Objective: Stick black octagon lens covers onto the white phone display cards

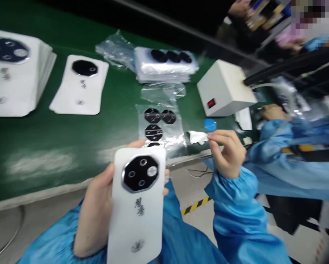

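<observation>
2 hands apart; left hand gripping a white phone cover; right hand pinching a white wipe

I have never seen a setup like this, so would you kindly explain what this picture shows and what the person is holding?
This view comes from a camera worn on the person's head, looking down at their two bare hands; no machine is doing the handling. The left hand holds a white phone-shaped panel bearing a black octagonal camera plate. The right hand pinches a white wipe. On the green workbench lie a stack of similar panels, a single panel, a clear bag of black octagonal plates, and a white box with a red switch. A co-worker's blue sleeve shows at the right.
</observation>
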Tool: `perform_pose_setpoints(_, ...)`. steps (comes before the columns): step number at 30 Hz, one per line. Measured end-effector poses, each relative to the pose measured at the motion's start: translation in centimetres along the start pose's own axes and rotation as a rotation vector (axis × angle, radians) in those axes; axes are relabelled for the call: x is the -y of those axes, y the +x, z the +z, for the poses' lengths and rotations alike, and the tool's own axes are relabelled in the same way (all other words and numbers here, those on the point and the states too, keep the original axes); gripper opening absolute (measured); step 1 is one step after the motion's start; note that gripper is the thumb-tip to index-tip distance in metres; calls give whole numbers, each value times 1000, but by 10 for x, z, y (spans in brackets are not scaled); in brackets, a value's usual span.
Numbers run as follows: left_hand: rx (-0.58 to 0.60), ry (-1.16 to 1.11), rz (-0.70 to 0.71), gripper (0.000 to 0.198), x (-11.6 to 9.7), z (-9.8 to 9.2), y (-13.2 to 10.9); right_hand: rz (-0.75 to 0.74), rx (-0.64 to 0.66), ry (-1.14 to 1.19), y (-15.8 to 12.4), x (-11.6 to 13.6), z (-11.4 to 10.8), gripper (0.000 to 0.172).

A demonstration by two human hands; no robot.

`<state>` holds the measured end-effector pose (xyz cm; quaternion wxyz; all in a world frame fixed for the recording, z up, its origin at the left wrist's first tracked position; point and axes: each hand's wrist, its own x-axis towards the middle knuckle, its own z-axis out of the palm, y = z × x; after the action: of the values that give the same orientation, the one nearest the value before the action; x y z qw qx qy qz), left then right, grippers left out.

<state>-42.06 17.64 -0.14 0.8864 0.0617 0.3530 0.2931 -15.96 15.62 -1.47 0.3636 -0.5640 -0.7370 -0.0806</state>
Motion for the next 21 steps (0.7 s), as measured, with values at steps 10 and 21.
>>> perform_pose_setpoints(10, -101, 188, -224, 75, -10, -5, 21, 375, 173, 47, -28, -74, -5, 21)
perform_pose_setpoints(21, -36, 227, -69, 56, 20, 45, 30, 392, -112, 777, -41, -16, -31, 25)
